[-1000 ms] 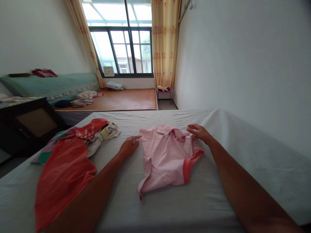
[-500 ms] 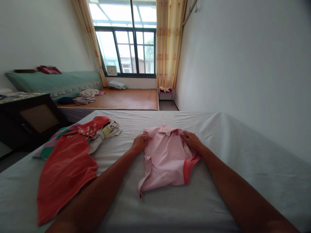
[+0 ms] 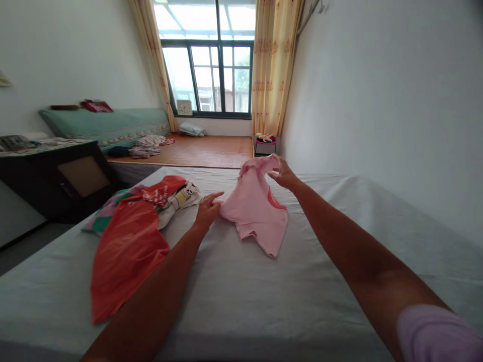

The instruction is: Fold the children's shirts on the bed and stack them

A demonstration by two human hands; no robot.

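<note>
A pink shirt (image 3: 256,206) with coral-red trim is partly lifted over the bed. My right hand (image 3: 286,176) is closed on its upper edge near the collar and holds that part up. At the shirt's left corner, my left hand (image 3: 207,210) pinches the fabric low over the sheet, its index finger pointing outward. The lower hem hangs down toward the bed. To the left lie a red garment (image 3: 130,251), a white piece of clothing with a printed picture (image 3: 179,201) and a green-and-purple cloth (image 3: 103,221), partly covered by the red one.
A pale sheet (image 3: 241,311) covers the bed. Beyond it is a second bed with a brown mat (image 3: 215,151) and folded clothes (image 3: 145,152). A dark cabinet (image 3: 81,176) stands left, a small stool (image 3: 265,146) near the curtain, and a white wall (image 3: 377,100) runs along the right.
The shirt's collar side has been raised and moved away from me by my right hand, and the shirt has turned. My left hand stays low at its left side. The view has shifted slightly left.
</note>
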